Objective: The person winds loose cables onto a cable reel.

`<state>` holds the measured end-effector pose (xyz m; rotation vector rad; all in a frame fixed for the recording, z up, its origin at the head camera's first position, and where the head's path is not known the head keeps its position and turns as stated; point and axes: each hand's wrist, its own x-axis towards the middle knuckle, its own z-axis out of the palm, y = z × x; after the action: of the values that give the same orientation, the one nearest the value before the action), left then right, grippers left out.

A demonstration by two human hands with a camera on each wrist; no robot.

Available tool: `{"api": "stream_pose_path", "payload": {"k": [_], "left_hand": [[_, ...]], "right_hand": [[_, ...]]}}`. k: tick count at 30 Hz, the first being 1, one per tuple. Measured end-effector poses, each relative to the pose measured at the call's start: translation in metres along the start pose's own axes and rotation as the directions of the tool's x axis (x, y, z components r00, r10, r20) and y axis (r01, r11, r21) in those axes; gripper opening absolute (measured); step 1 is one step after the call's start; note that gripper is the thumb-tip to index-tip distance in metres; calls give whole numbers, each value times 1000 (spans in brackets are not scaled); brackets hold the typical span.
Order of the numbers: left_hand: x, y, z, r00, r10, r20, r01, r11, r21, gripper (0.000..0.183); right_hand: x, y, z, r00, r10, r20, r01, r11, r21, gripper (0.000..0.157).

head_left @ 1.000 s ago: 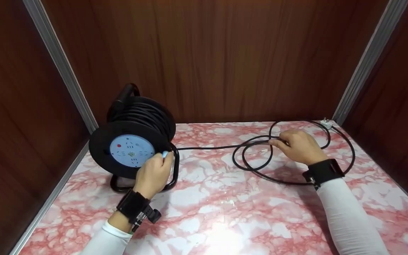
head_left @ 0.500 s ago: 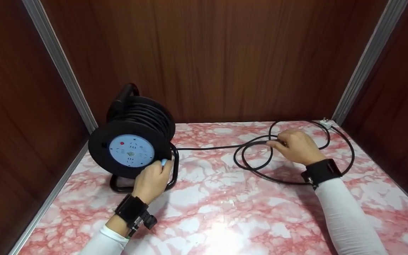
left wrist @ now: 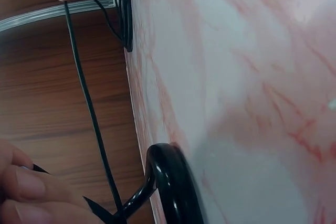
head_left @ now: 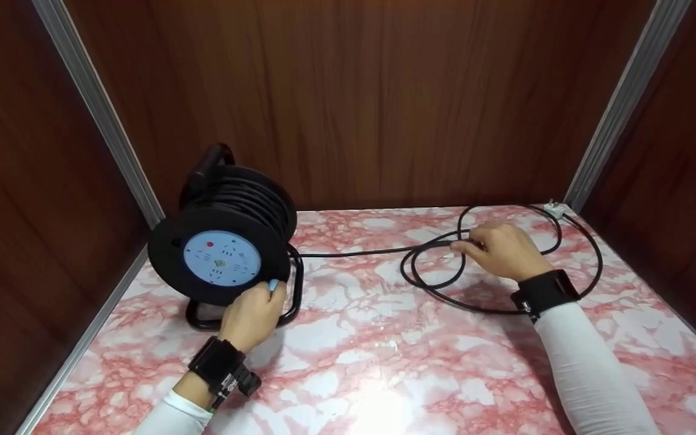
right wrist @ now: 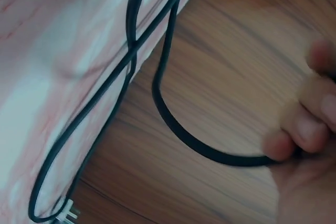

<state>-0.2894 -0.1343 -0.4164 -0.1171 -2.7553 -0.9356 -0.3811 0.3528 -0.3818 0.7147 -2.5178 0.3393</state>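
Observation:
A black cable reel (head_left: 161, 241) with a pale blue socket face (head_left: 222, 258) stands on its tube frame at the left in the head view. My left hand (head_left: 252, 315) grips a blue-tipped winding knob (head_left: 273, 284) at the lower right rim of the reel. From the reel, a black cable (head_left: 354, 254) runs right to my right hand (head_left: 502, 251). The fingers and thumb of that hand pinch the cable above the table, as the right wrist view also shows. Beyond it the cable lies in loose loops, ending in a white plug (head_left: 554, 209) at the back right corner.
The table (head_left: 348, 362) has a red and white marbled top. Brown wood-grain panels (head_left: 348, 109) stand along its back and both sides, with metal strips (head_left: 91, 103) at the corners. The reel's black tube frame (left wrist: 176, 187) rests on the tabletop.
The reel's face has turned a little clockwise, and the knob with my left hand has moved down and slightly left. My right hand has barely shifted left, still pinching the cable.

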Motion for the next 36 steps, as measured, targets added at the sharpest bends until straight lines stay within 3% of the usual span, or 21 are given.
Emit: {"api": "stream_pose_path", "payload": {"k": [2, 4, 7, 9, 11, 15, 17, 19, 23, 27, 29, 31, 34, 36], "left_hand": [[0, -1, 0, 1000, -6, 10, 6, 1000, 1, 50], [0, -2, 0, 1000, -9, 16, 9, 1000, 7, 51], [-1, -6, 0, 1000, -13, 15, 13, 1000, 25, 51], [-3, -9, 0, 1000, -21, 18, 20, 999, 38, 52], [-4, -12, -1, 999, -31, 21, 29, 998, 51, 52], [-6, -16, -2, 999, -41, 30, 39, 997, 65, 53], [-6, -18, -2, 999, -40, 29, 38, 997, 66, 53], [-6, -19, -2, 999, -35, 31, 33, 997, 72, 54], [-5, -23, -2, 998, -44, 38, 41, 995, 87, 54], [-6, -29, -3, 997, -63, 40, 59, 993, 107, 52], [-7, -32, -4, 997, -69, 44, 64, 991, 115, 52], [-8, -35, -5, 996, -71, 48, 64, 990, 123, 52], [-8, -36, -7, 995, -78, 55, 70, 989, 132, 52], [-8, -38, -7, 995, -81, 56, 73, 988, 136, 52]], "right_hand": [[1, -1, 1, 995, -60, -76, 57, 998, -39, 48], [1, -2, 2, 994, -73, -81, 69, 996, -57, 49], [-1, -1, 2, 1000, 3, 30, -3, 1000, -20, 53], [-2, 0, 2, 992, 61, 113, -61, 998, 0, 55], [-2, 0, 3, 987, 78, 143, -80, 997, 10, 55], [2, -3, 4, 1000, -25, 6, 25, 1000, -14, 51], [4, -4, 5, 993, -84, -81, 80, 996, -48, 49], [4, -4, 5, 989, -101, -109, 95, 993, -67, 48], [0, -3, 6, 1000, -21, 15, 21, 999, -30, 51], [-3, -2, 7, 989, 51, 140, -54, 998, 15, 55], [-2, -2, 8, 993, 24, 112, -27, 999, 26, 55], [0, -4, 9, 999, -37, 36, 36, 999, 16, 54], [3, -6, 10, 990, -121, -76, 119, 993, -27, 53], [4, -6, 10, 989, -126, -80, 123, 992, -41, 52]]}}
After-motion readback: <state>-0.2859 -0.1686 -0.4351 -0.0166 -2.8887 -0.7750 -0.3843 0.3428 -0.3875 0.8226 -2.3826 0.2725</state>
